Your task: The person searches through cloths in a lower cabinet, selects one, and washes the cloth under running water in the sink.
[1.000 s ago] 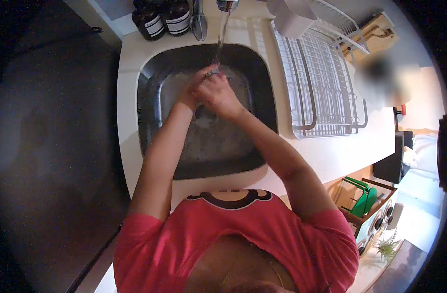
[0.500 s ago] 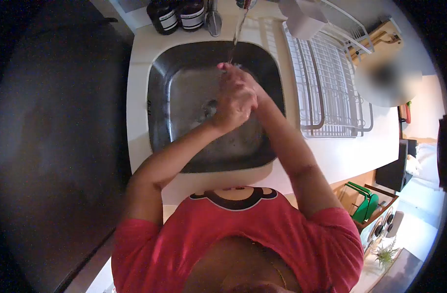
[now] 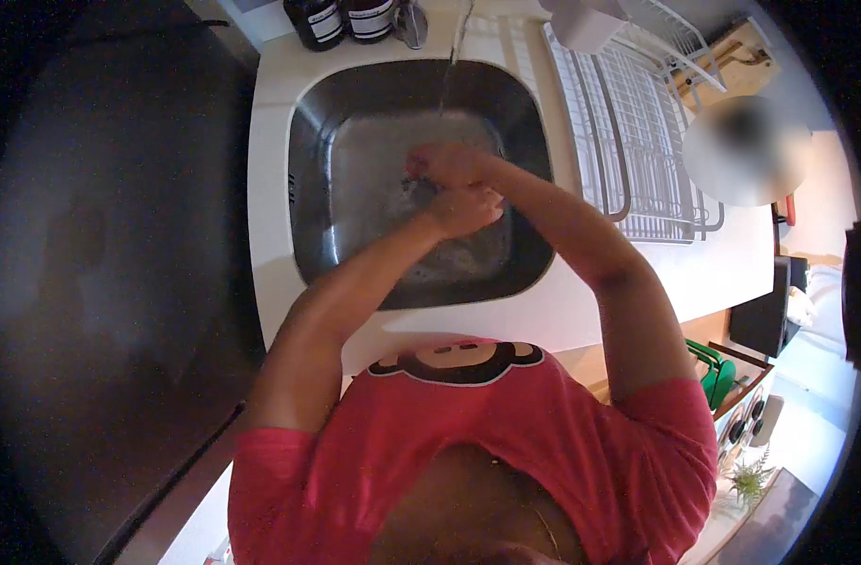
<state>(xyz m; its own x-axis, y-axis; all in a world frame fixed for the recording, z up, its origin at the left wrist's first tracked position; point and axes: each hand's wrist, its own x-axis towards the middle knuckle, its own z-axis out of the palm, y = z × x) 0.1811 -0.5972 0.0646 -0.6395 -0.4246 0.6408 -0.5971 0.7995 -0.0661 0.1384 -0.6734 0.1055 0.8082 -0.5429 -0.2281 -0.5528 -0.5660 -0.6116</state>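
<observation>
Both my hands are low inside the sink (image 3: 308,226), close together and touching or nearly so. My right hand (image 3: 446,165) reaches in from the right with its fingers curled in, slightly blurred. Just below it, nearer to me, my left hand (image 3: 465,209) lies against the right wrist with its fingers bent closed. I see no object in either one. A thin stream of water (image 3: 459,42) falls from the top of the view behind my hands. The drain (image 3: 421,191) is partly covered by them.
Two dark labelled bottles (image 3: 369,19) and a clear one (image 3: 411,24) stand behind the sink. To the right are a white dish rack (image 3: 628,141) and a round pale item (image 3: 746,174). A dark panel (image 3: 120,235) rises on the left. Green-handled items (image 3: 717,375) sit lower right.
My hands have come out of the water stream and moved towards me. The left hand has slid from around the right hand to its wrist. The view has shifted slightly.
</observation>
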